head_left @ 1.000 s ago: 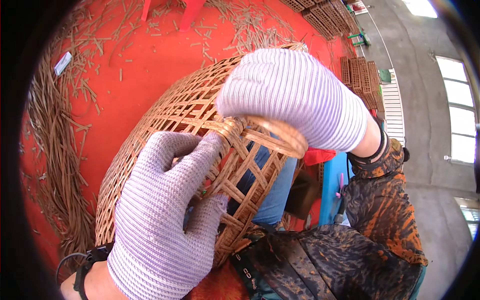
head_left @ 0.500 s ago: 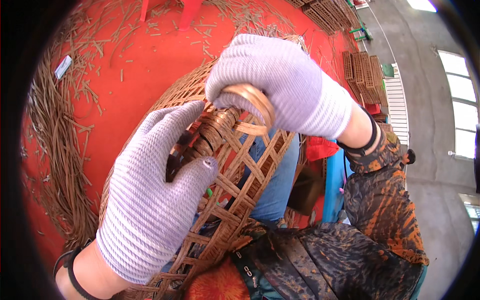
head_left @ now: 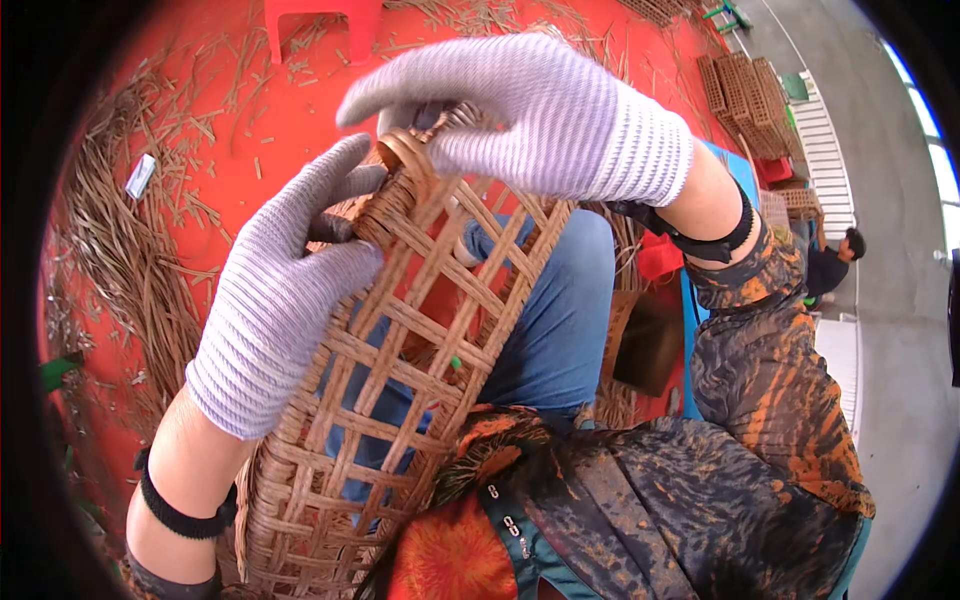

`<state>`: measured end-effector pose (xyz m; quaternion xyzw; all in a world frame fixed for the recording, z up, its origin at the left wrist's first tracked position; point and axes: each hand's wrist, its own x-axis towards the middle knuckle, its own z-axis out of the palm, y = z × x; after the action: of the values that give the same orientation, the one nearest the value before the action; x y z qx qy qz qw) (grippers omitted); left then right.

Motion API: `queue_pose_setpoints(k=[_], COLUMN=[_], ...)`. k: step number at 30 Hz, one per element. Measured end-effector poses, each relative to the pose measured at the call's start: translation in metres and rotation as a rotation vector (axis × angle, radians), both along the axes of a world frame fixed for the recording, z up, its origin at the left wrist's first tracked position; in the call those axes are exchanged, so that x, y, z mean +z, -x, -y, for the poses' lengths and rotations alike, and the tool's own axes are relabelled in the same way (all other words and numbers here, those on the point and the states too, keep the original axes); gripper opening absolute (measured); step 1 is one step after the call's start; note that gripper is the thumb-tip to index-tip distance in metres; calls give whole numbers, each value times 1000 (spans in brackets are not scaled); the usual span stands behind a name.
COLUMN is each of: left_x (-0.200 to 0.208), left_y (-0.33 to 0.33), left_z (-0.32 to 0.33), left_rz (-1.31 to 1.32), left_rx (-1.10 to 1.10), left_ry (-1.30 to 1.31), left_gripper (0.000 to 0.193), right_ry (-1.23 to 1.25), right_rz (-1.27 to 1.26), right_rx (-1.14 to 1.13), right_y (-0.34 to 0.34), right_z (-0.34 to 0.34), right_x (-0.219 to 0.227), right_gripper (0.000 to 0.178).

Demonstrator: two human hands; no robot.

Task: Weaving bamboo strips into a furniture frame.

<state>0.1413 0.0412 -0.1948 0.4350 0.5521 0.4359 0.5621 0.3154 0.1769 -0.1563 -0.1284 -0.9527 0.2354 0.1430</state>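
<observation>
A woven basket (head_left: 345, 350) with an open lattice side stands tilted across my lap. Its upper rim (head_left: 385, 210) is bound with coils of brown strip. My left hand (head_left: 280, 280), in a pale ribbed glove, is closed round this bound rim, thumb on the near side. A flat loop of strip (head_left: 405, 150) sticks up just beyond its fingers. Above the loop, my gloved right hand (head_left: 530, 120) arches over the rim's far end. Its forefinger and thumb are stretched apart; its other fingers are partly hidden behind.
Loose strips (head_left: 150, 300) lie heaped on the red floor at left, with a small white packet (head_left: 141, 176) among them. A red stool (head_left: 325, 15) stands at the far side. Stacked brown baskets (head_left: 745, 105) and a person (head_left: 832, 268) are at right, beyond a blue surface (head_left: 692, 350).
My right hand has moved left and its fingers have spread from a closed grip. The strip loop has drawn smaller against the rim. The basket has tipped more upright, with my left hand still on it.
</observation>
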Motion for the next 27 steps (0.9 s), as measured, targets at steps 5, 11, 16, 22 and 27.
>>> queue_pose_setpoints(k=[5, 11, 16, 22, 27], left_x=[-10, -3, -1, 5, -9], left_y=[4, 41, 80, 106, 130], left_z=[-19, -44, -57, -59, -72], left_rz=[-488, -413, -383, -445, -598], left_rx=[-68, -116, -165, -118, -100], left_ry=[-87, -142, -63, -62, -230], left_gripper=[55, 58, 56, 57, 48], right_ry=[-337, 205, 441, 177, 204], right_rz=[-532, -853, -561, -475, -517], right_rx=[-155, -586, -663, -319, -313], right_y=[-38, -95, -19, 107, 69], right_z=[-1, 43, 40, -6, -12], right_x=[10, -83, -193, -183, -240], right_gripper=[18, 13, 23, 27, 20])
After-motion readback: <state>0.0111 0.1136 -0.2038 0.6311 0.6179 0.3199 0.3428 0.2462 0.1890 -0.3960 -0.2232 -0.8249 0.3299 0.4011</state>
